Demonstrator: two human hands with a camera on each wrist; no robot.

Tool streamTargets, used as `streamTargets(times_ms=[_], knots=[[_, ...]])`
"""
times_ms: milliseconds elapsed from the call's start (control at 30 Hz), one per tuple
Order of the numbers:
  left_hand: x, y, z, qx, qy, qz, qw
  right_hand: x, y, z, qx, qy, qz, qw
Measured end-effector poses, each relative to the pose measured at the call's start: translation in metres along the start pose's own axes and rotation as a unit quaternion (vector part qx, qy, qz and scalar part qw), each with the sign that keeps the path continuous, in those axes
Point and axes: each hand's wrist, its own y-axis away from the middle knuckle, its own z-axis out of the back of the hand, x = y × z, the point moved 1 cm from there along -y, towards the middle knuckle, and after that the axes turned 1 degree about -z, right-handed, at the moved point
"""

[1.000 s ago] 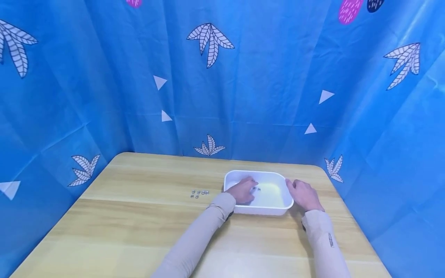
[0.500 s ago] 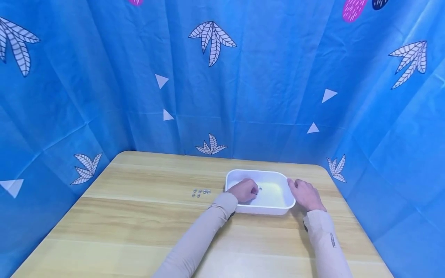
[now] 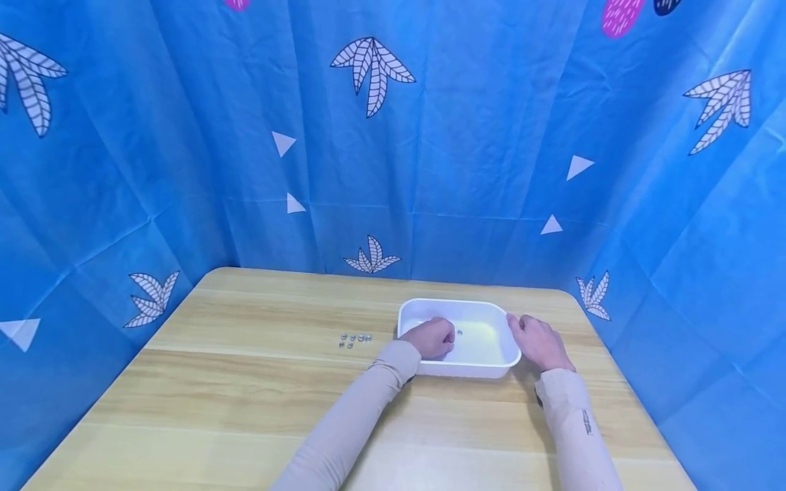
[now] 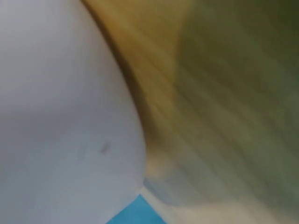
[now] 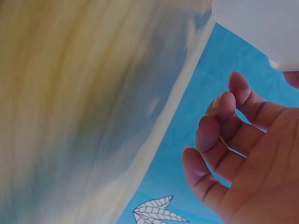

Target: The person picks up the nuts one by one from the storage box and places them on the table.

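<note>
A white plastic tray stands on the table. My left hand reaches down inside its left part with fingers curled together; they appear to pinch a small shiny silver piece, which is hidden by the hand. Another small shiny silver piece lies on the tray floor just right of those fingers. At the right rim my right hand touches the tray with its thumb. In the right wrist view its other fingers hang loosely bent, apart from the tray. The left wrist view shows mainly a pale sleeve.
Several small shiny silver pieces lie in two short rows on the wooden table, left of the tray. A blue patterned curtain encloses the table's back and sides.
My left fingers have closed over one of the two small pieces in the tray, which is now out of sight. The right hand stays at the rim.
</note>
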Motion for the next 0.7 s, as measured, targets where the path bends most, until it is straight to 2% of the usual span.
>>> streamTargets(times_ms=[133, 267, 367, 500, 600, 700], knots=[[-0.0002, -0.0007, -0.0012, -0.007, -0.014, -0.026, 0.9995, -0.0009, -0.0010, -0.0003, 0.000, 0.001, 0.002, 1.0000], [-0.0016, -0.0003, 0.0012, -0.019, -0.004, -0.033, 0.9993, 0.0002, -0.0016, 0.0019, -0.002, -0.003, 0.007, 1.0000], [-0.0036, 0.0004, 0.0041, -0.024, 0.014, -0.026, 0.9993, 0.0011, -0.0020, 0.0036, -0.011, 0.002, 0.010, 0.9999], [-0.0063, 0.0009, 0.0065, -0.014, 0.033, -0.003, 0.9993, 0.0025, -0.0015, 0.0055, -0.027, 0.016, 0.016, 0.9994], [-0.0070, 0.0008, 0.0063, -0.005, 0.033, 0.010, 0.9994, 0.0030, -0.0007, 0.0071, -0.041, 0.023, 0.027, 0.9985], [-0.0064, -0.0001, 0.0058, -0.002, 0.029, 0.010, 0.9995, 0.0025, -0.0002, 0.0086, -0.053, 0.027, 0.033, 0.9977]])
